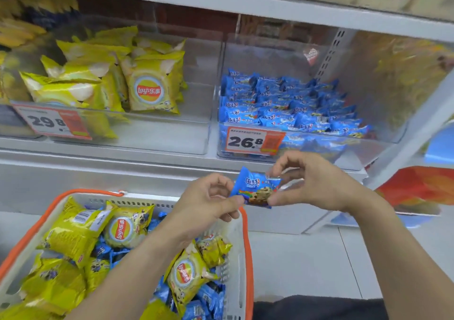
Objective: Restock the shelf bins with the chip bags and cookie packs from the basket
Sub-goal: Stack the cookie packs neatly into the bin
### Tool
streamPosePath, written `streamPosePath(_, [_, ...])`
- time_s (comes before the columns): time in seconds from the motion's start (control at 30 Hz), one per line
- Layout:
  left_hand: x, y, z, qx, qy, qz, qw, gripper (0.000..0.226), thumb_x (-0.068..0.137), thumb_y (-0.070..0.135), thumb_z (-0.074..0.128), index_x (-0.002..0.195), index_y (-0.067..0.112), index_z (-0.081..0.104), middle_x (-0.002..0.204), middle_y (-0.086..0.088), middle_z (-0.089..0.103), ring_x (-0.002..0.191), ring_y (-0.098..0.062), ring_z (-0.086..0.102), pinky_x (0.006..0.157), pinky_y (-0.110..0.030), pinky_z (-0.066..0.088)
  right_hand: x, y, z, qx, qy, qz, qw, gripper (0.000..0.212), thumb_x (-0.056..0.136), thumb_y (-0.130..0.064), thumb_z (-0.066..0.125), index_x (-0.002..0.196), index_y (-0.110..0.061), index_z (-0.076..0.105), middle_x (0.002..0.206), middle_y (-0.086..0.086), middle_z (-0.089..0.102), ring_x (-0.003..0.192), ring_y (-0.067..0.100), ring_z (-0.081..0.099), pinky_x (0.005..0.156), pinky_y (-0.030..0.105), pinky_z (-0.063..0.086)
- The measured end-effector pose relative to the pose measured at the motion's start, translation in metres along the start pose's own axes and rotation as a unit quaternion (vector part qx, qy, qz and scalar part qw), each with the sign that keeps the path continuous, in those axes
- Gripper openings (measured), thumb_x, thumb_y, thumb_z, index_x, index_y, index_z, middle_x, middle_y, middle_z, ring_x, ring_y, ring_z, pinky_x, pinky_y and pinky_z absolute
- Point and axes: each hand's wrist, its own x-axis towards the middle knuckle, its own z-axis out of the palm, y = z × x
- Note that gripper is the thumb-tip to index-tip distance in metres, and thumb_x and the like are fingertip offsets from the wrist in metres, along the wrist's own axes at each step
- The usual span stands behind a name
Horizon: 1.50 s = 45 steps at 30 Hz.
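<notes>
Both hands, left hand [211, 196] and right hand [312, 182], pinch one blue cookie pack [255, 188] above the basket [235, 231], below the cookie bin [307, 147].

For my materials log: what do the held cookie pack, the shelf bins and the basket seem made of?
Cookie pack: glossy printed film, apparently plastic, with crimped ends.
Shelf bins: clear rigid plastic, probably acrylic; contents show through.
Basket: matte white slotted plastic, with an orange rim.

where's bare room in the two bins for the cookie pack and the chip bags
The chip bin is bare on its right side, between the standing chip bags and the divider wall. The cookie bin is crowded: blue packs fill its floor, so the cookie pack pinched by both hands goes on top. The basket is packed too.
</notes>
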Motion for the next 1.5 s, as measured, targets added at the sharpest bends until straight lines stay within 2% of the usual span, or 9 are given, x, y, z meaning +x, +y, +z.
streamPosePath(0.23, [0.012,0.052,0.047,0.239,0.041,0.189,0.951,0.034,0.075,0.041,0.081,0.098,0.031,0.058,0.092,0.018,0.068,0.082,-0.005,0.064,0.072,-0.023,0.051,-0.012,0.004,-0.044,0.051,0.126,-0.096,0.986,0.030,0.063,-0.024,0.087,0.084,-0.018,0.066,0.095,0.009,0.071,0.082,0.034,0.071,0.079,0.056,0.056])
streamPosePath(0.5, [0.060,0.129,0.114,0.412,0.014,0.406,0.816,0.036,0.084,0.019,0.075,0.117,0.026,0.065,0.092,0.007,0.056,0.075,-0.007,0.054,0.081,-0.030,0.048,-0.034,0.010,-0.089,0.092,0.353,-0.179,0.914,0.038,0.068,-0.012,0.088,0.099,-0.024,0.069,0.102,-0.003,0.072,0.085,0.016,0.067,0.076,0.030,0.057])
streamPosePath(0.73, [0.127,0.145,0.152,0.365,0.035,0.329,0.870,0.031,0.078,0.023,0.081,0.108,0.023,0.073,0.092,0.004,0.069,0.080,-0.013,0.069,0.086,-0.028,0.052,-0.036,0.058,-0.115,-0.066,0.464,-0.093,0.878,0.080,0.063,-0.022,0.093,0.132,-0.021,0.052,0.124,0.006,0.056,0.107,0.009,0.057,0.074,0.010,0.049])
streamPosePath(0.87, [0.151,0.132,0.165,0.360,-0.037,0.247,0.899,0.031,0.078,0.013,0.083,0.106,0.013,0.070,0.084,-0.007,0.074,0.057,-0.005,0.070,0.068,-0.017,0.055,-0.035,0.069,-0.119,-0.101,0.482,-0.065,0.868,0.081,0.062,-0.027,0.093,0.131,-0.027,0.051,0.125,0.000,0.053,0.098,0.008,0.056,0.076,0.019,0.051])
streamPosePath(0.97, [0.160,0.128,0.170,0.422,-0.046,0.253,0.869,0.031,0.076,0.019,0.085,0.104,0.016,0.072,0.082,0.001,0.071,0.056,0.005,0.062,0.064,-0.014,0.047,-0.033,0.071,-0.119,-0.058,0.474,-0.065,0.876,0.077,0.064,-0.024,0.092,0.129,-0.027,0.051,0.119,0.000,0.058,0.091,-0.003,0.058,0.066,0.006,0.045])
streamPosePath(1.07, [0.165,0.130,0.174,0.492,-0.083,0.265,0.825,0.030,0.074,0.026,0.087,0.099,0.017,0.073,0.077,0.007,0.065,0.078,-0.012,0.061,0.074,-0.024,0.047,-0.032,0.072,-0.117,-0.065,0.472,-0.060,0.877,0.078,0.065,-0.027,0.092,0.131,-0.028,0.051,0.118,-0.002,0.056,0.088,-0.009,0.056,0.066,0.002,0.042])
streamPosePath(1.23, [0.174,0.129,0.183,0.584,-0.113,0.288,0.751,0.018,0.082,0.017,0.080,0.098,0.013,0.074,0.069,0.017,0.047,0.079,-0.014,0.052,0.074,-0.023,0.039,-0.032,0.072,-0.119,-0.063,0.471,-0.054,0.878,0.079,0.064,-0.030,0.092,0.131,-0.030,0.051,0.119,-0.004,0.056,0.087,-0.010,0.056,0.068,0.003,0.044])
streamPosePath(1.4, [0.175,0.147,0.182,0.646,-0.204,0.261,0.688,0.024,0.087,0.012,0.073,0.111,0.015,0.074,0.067,0.019,0.049,0.061,0.001,0.047,0.069,-0.022,0.039,-0.031,0.070,-0.118,-0.061,0.476,-0.045,0.876,0.065,0.066,-0.029,0.091,0.123,-0.027,0.061,0.120,-0.005,0.055,0.089,-0.011,0.056,0.077,0.025,0.056])
streamPosePath(1.5, [0.169,0.157,0.170,0.636,-0.232,0.245,0.694,0.032,0.091,0.026,0.070,0.123,0.021,0.069,0.079,0.016,0.061,0.071,0.001,0.055,0.071,-0.021,0.042,-0.031,0.069,-0.116,-0.058,0.482,-0.039,0.873,0.061,0.066,-0.030,0.091,0.120,-0.028,0.063,0.120,-0.005,0.054,0.092,-0.007,0.057,0.079,0.034,0.058])
